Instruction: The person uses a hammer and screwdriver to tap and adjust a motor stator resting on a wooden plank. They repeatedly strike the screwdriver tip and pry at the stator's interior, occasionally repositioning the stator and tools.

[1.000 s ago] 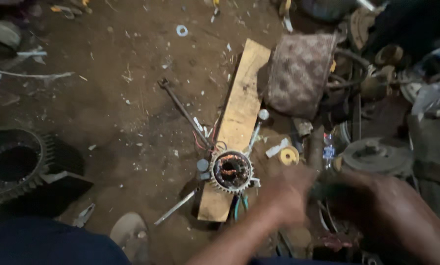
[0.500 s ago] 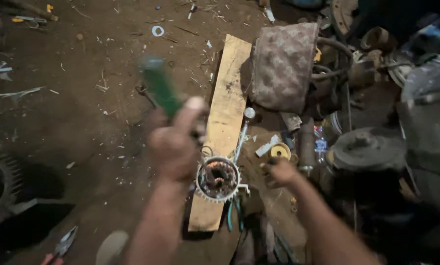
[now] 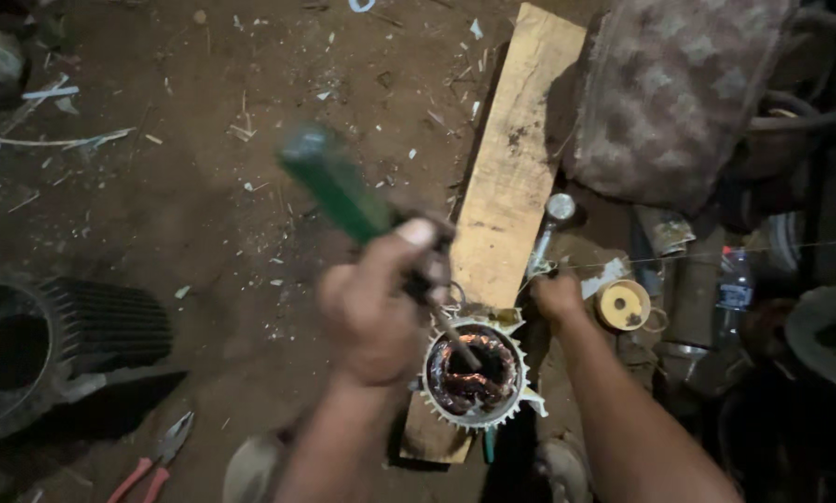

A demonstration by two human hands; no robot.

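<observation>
Just below the left hand (image 3: pixel 373 312) sits the stator (image 3: pixel 474 374).

Dim, warm light falls from above onto the dirt floor (image 3: pixel 204 205), the right edge sinks into deep shadow, and the left hand (image 3: pixel 376 312) with its green-handled screwdriver (image 3: pixel 339 191) is motion-blurred.

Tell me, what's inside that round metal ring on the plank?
Inside the round metal ring are shiny copper-coloured windings, and the tip of the green-handled screwdriver in the left hand pokes in. The ring's bottom is hidden by the windings.
</observation>
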